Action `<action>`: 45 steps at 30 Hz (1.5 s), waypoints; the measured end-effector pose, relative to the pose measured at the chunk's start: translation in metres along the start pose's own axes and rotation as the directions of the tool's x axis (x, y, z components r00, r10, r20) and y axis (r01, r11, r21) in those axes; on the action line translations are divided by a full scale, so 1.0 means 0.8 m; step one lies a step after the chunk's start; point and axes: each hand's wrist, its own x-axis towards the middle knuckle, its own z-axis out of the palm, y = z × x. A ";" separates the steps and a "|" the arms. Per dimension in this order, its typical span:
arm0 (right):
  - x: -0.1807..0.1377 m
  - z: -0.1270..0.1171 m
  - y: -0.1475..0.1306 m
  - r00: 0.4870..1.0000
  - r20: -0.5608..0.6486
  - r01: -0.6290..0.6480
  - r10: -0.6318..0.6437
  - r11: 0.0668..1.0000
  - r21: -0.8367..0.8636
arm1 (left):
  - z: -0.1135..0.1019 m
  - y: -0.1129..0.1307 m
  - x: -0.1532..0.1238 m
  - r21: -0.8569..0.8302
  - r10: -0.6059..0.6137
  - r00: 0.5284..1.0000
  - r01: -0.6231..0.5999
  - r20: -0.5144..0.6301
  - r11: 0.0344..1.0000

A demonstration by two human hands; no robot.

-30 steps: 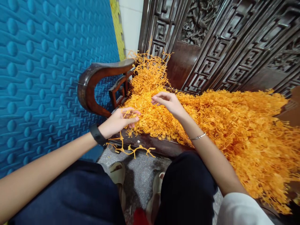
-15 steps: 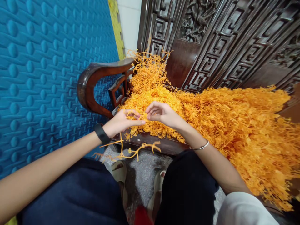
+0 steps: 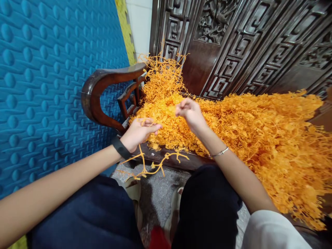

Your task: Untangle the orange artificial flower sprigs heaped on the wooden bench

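My left hand (image 3: pixel 141 133), with a dark wristband, is closed on a thin orange plastic branch (image 3: pixel 144 160). Its forked stems hang below the palm, over the front edge of the bench. To the right and a little higher, my right hand (image 3: pixel 189 112) is apart from the left, its fingertips drawn together in a pinch. Motion blurs that hand, and what lies between its fingers is hidden. Under and behind both hands spreads a heap of orange plastic pieces (image 3: pixel 166 107), small and frilly near the hands, with bare twiggy stems (image 3: pixel 166 74) standing at the back.
Dark carved wooden bench back (image 3: pixel 204 65) rises behind the heap. A curved wooden armrest (image 3: pixel 90 97) stands at the left, beside blue textured foam mats (image 3: pixel 46 83). A large pile of orange sprigs (image 3: pixel 272 145) fills the bench at the right. Below is speckled floor (image 3: pixel 158 183).
My right hand has moved up and right, away from the left, and its fingers have closed into a pinch. My left hand has shifted slightly right with the branch.
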 end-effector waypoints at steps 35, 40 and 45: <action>-0.053 0.038 -0.012 0.739 0.645 0.581 -0.196 0.670 -0.462 | -0.006 -0.026 0.015 0.325 0.031 0.976 -0.101 0.214 0.940; -0.045 0.033 -0.010 0.804 0.550 0.495 -0.227 0.767 -0.408 | -0.009 -0.023 0.013 0.300 0.073 0.977 -0.131 0.199 0.945; -0.043 0.036 -0.008 0.889 0.411 0.343 -0.203 0.890 -0.302 | -0.012 -0.014 0.008 0.266 0.061 0.982 -0.108 0.177 0.958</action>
